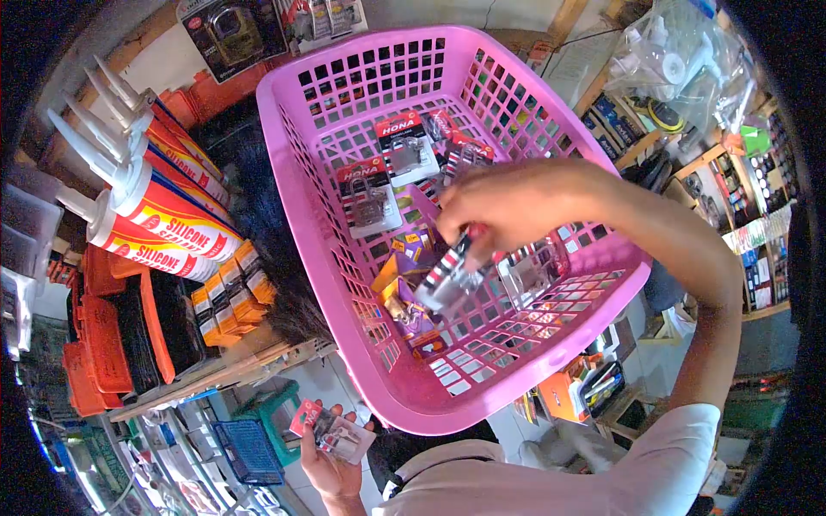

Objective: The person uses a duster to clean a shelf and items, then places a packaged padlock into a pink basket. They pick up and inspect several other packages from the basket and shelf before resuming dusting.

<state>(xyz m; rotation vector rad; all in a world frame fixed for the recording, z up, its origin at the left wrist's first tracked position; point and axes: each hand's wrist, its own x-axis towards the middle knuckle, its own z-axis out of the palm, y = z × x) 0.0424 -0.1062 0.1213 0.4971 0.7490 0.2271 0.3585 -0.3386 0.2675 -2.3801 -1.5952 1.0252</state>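
A pink plastic basket (297, 198) with a lattice of holes holds several red-and-black HONA blister packs (409, 155); padlock shapes show through some of them. My right hand (508, 211) is inside the basket, its fingers closed on a striped padlock pack (446, 279), which is blurred and tilted. Purple-and-yellow packets (404, 297) lie beneath and beside that pack. Below the basket's near left corner, my left hand (331, 464) grips another HONA blister pack (344, 437) between thumb and fingers, outside the basket.
Silicone sealant tubes (176, 224) stand left of the basket, beside small orange boxes (232, 292) and orange bins (99, 344) on a wooden shelf. Carded goods (232, 34) hang behind. A clear bag of white spray heads (671, 64) hangs at upper right, near stocked shelves.
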